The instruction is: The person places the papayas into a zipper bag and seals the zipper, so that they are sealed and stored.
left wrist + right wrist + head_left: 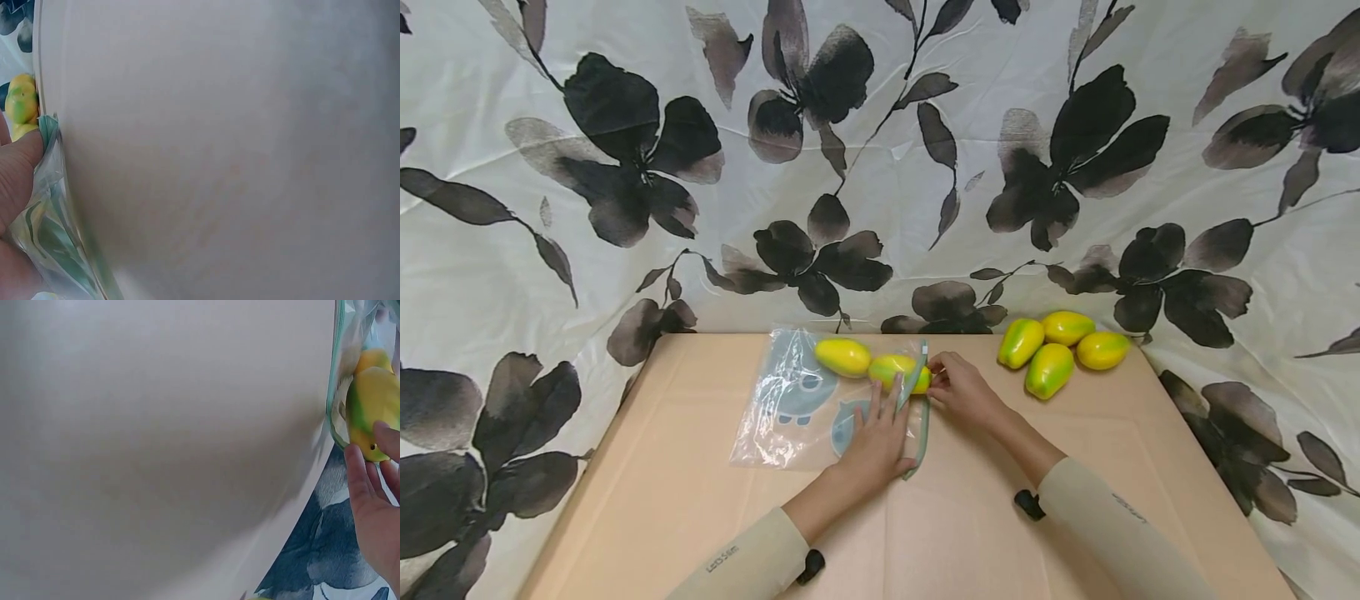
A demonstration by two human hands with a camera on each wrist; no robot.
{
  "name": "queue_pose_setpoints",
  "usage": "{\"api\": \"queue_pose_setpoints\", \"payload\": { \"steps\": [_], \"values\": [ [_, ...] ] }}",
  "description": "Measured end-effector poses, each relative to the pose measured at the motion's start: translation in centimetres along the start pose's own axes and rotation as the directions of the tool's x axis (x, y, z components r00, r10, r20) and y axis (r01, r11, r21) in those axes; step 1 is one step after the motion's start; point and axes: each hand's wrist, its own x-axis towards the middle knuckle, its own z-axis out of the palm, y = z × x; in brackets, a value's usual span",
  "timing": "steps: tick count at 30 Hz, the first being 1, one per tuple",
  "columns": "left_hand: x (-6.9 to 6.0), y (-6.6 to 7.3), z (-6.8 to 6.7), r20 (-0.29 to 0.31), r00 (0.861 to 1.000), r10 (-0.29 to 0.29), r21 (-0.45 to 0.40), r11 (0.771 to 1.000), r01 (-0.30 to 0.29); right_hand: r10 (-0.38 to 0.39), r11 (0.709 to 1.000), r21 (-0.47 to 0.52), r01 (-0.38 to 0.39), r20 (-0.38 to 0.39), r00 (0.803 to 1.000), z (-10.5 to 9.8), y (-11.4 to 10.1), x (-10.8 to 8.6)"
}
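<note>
Floral cloth (887, 179) behind, tan board (985, 508) below, and the left hand (871, 437), fingers nearly straight, steadies the zip bag (756, 433) while the right hand (961, 387) grips a yellow-green fruit (889, 369) in the bag's mouth, apparently loading it, a deeper push seemingly called for

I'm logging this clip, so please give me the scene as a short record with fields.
bag: clear with blue prints, lying on the table
inner fruit: yellow, inside the bag
mouth fruit: yellow-green, partway through the opening
left grip: holds the bag near its opening
right grip: holds the mouth fruit's outer end
loose fruits: four, far right
backdrop: flowered cloth
</note>
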Motion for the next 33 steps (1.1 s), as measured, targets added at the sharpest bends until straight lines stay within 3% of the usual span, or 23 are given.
{"api": "queue_pose_setpoints", "payload": {
  "steps": [12, 19, 33],
  "values": [
    [0.0, 0.1, -0.1, 0.008, 1.000, 0.001, -0.001, 1.000, -0.001, -0.013, 0.998, -0.063, 0.008, -0.075, 0.997, 0.7, 0.0, 1.3],
    [-0.1, 0.0, -0.1, 0.005, 1.000, 0.007, -0.015, 1.000, -0.007, 0.018, 0.998, -0.061, -0.022, -0.067, 0.998, 0.6, 0.0, 1.2],
    [-0.1, -0.2, -0.1, -0.006, 1.000, 0.015, -0.034, 0.999, -0.015, 0.091, 0.995, -0.027, -0.093, -0.060, 0.994, -2.6, 0.7, -1.0]
  ]
}}
